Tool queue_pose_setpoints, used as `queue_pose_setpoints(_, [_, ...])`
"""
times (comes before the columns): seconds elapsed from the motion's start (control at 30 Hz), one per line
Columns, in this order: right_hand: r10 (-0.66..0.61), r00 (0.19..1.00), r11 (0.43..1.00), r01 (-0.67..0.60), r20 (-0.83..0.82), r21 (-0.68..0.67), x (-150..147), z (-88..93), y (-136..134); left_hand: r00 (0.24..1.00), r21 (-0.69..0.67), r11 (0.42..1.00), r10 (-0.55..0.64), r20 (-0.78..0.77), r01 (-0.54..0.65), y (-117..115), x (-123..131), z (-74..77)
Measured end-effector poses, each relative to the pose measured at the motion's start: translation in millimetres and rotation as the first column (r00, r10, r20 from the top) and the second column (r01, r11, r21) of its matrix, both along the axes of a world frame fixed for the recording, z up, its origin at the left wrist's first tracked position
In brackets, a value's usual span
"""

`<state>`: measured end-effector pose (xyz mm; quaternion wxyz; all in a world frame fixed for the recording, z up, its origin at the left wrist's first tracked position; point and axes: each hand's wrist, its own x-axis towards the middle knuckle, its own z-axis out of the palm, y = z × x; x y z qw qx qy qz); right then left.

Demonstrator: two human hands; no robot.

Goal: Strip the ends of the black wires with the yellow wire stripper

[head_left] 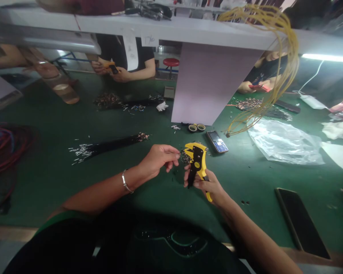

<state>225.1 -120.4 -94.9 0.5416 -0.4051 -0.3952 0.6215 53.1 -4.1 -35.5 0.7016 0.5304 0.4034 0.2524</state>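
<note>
My right hand [214, 186] is wrapped round the handles of yellow and black wire strippers [198, 158], held upright with the jaws toward the upper left. Close to those jaws, my left hand [160, 160] has its thumb and forefinger pinched together. Whatever sits between these fingertips is too small to make out. Small metal pieces [185, 158] lie in a pile on the green table [148, 190], partly behind the tool. Left of my left hand lies a bundle of black wires [111, 145], with pale tips at one end and coppery tips at the other.
A keypad phone [217, 142] and tape rolls [196, 128] lie beyond the tool. Yellow wires [293, 57] hang from the shelf [188, 30] above a clear bag [286, 144]. A smartphone [301, 222] lies right, red cables [8, 152] left. Co-workers' hands [121, 75] hold tools opposite.
</note>
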Motion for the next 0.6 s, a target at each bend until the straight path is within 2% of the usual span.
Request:
queue_pose_setpoints(0.2, [-0.022, 1.000, 1.000, 0.022, -0.006, -0.005, -1.1, 6.6, -1.1, 0.998, -0.010, 0.998, -0.055, -0.021, 0.055, -8.6, 3.9, -4.8])
queue_pose_setpoints(0.6, [-0.036, 0.996, 0.999, 0.037, 0.078, -0.019, -7.0, 3.5, -1.6, 0.998, 0.089, 0.995, -0.032, -0.061, 0.037, -18.0, 8.4, -10.5])
